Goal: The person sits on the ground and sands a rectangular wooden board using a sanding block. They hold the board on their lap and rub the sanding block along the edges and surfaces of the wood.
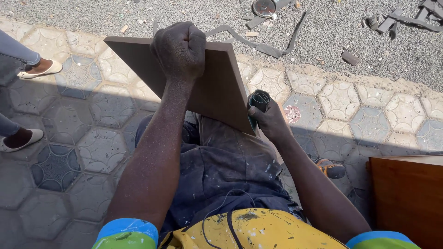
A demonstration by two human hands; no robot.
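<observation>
A flat brown board stands tilted on my lap, its face turned toward me. My left hand is clenched over the board's top edge and holds it. My right hand grips a dark rolled piece of sandpaper pressed against the board's right edge. My dark paint-spattered trousers lie beneath the board.
Hexagonal paving tiles cover the ground, with gravel and dark scraps beyond. Another person's feet in pale shoes stand at the left. A brown wooden cabinet sits at the lower right.
</observation>
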